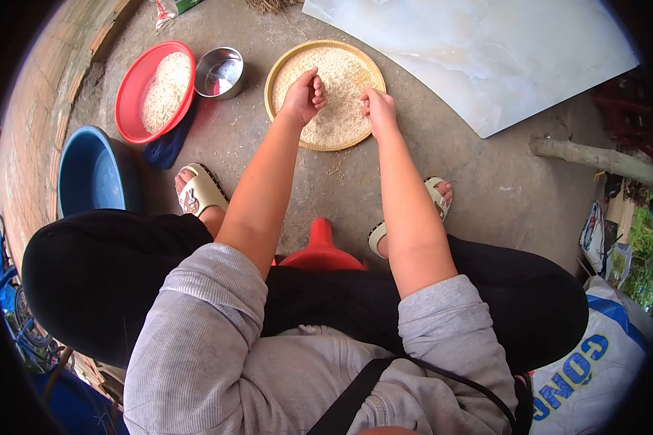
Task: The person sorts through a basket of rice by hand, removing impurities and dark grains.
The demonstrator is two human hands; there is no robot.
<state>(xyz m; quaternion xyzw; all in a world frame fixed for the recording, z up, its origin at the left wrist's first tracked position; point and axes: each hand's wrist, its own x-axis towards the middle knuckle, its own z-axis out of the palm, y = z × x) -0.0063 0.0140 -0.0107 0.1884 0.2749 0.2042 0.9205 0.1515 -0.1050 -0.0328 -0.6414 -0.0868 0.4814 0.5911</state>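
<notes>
A round woven tray (270,81) with a yellow rim lies on the ground, spread with pale rice-like grain (334,119). Over its middle is my left hand (306,96), closed, with the fingers curled in toward the palm. My right hand (381,112) overlaps the tray's right rim, its fingers also bent into a loose fist. Whatever the two fists hold is hidden inside the curled fingers. Up and left of the tray stand a steel bowl (221,88) and a red basin (128,101) heaped with similar grain (168,90).
A blue tub (67,174) stands at the left near a brick wall edge. A pale shiny sheet (479,58) lies at the upper right, above a log (595,157). Between my feet is a red plastic stool (322,254). A printed sack (595,362) leans at the lower right.
</notes>
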